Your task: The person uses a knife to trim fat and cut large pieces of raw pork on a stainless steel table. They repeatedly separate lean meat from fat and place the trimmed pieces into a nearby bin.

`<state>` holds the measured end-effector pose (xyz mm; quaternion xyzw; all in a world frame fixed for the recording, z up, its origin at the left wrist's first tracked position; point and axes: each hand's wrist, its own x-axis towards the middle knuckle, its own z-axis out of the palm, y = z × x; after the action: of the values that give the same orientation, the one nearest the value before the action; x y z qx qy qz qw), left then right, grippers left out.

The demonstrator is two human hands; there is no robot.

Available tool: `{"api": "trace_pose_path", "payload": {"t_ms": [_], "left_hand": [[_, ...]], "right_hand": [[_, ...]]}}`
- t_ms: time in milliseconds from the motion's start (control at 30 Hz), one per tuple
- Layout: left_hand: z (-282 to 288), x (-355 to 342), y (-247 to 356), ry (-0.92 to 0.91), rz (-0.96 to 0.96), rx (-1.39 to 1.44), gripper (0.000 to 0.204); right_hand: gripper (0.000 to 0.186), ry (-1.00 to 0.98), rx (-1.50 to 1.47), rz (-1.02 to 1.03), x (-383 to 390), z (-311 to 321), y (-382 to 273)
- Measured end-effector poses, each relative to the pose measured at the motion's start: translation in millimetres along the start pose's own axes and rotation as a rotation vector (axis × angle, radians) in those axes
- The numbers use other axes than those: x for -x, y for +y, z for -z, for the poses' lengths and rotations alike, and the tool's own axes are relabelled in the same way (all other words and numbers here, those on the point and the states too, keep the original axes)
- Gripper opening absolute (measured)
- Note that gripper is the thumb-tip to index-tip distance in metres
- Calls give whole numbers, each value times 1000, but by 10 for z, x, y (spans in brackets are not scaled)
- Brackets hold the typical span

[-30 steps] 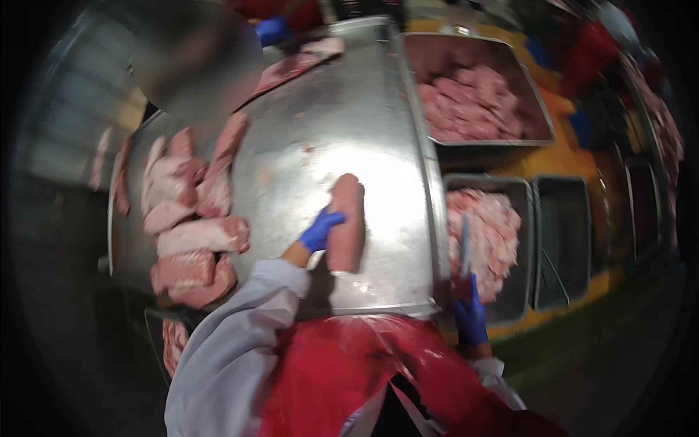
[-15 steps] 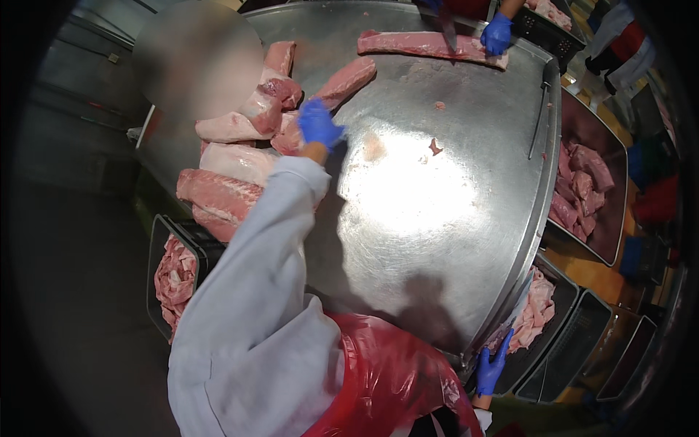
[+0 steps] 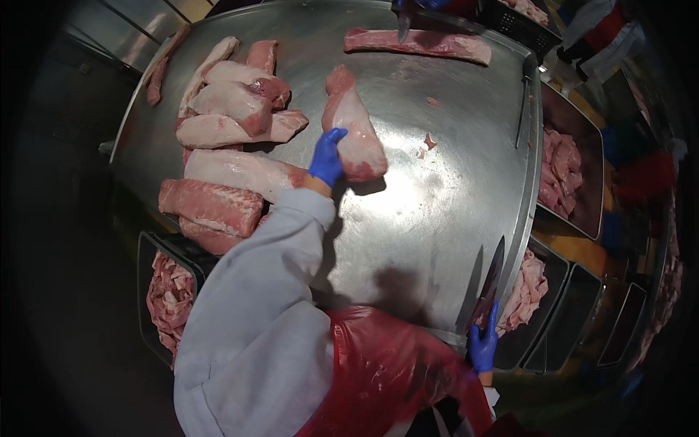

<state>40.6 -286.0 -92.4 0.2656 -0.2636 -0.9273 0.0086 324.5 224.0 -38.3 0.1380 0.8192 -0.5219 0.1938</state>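
My blue-gloved left hand (image 3: 328,158) grips a long pale-pink piece of pork loin (image 3: 353,131) by its left edge. That piece lies tilted over the middle of the steel table, its thick end toward me. My right hand (image 3: 482,349), also in a blue glove, is closed around a knife at the table's near right edge; its handle is mostly hidden in the glove. The knife's blade (image 3: 494,280) points away from me, along the rim. Left of my left hand, several large pork pieces (image 3: 226,102) lie heaped, with a ribbed pink slab (image 3: 211,200) nearest me.
The steel table (image 3: 437,240) has a raised right rim. A co-worker with a knife (image 3: 405,25) stands at the far side by a long loin (image 3: 419,45). Bins of meat flank the table: trimmings at left (image 3: 171,291) and right (image 3: 528,291), chunks farther right (image 3: 561,171).
My left hand has pulled the loin piece away from the heap, rightward and toward me, and turned it. My right hand's knife blade now shows clearly. The co-worker's gloved hand has left the far loin.
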Motion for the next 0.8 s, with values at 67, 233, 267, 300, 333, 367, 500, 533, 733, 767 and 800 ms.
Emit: {"api": "trace_pose_path", "payload": {"t_ms": [67,233,267,300,333,367,500,533,733,767,800], "left_hand": [[-123,304,-789,45,-116,264,38],[-25,1212,-1455,-499,-443,-1699,49],[-238,1272,-1260,-501,-803,-1786,57],[-304,1173,-1138,-480,-959,-1932,71],[-272,913,-1038,-550,-987,-2017,83],[-218,767,-906,-652,-869,-2123,91],[-94,945,-939,-473,-488,-2450,90],[-51,992,-985,-480,-420,-2431,90],[-873,1413,-1505,-695,-289,-2363,73],[-833,1209,-1696,-803,-559,-2275,69],[-746,925,-1893,-904,-820,-2155,66]], "right_hand": [[81,45,8,18,97,-23,22],[79,125,30,61,382,43,218],[79,128,48,72,426,65,238],[80,137,61,78,461,77,266],[80,144,75,87,499,89,278],[81,155,61,71,537,101,274],[83,191,-22,44,658,184,407],[84,201,-40,48,678,200,450],[83,246,-106,-19,620,175,599],[82,220,-134,-4,525,166,658],[82,252,-46,138,369,137,707]]}}
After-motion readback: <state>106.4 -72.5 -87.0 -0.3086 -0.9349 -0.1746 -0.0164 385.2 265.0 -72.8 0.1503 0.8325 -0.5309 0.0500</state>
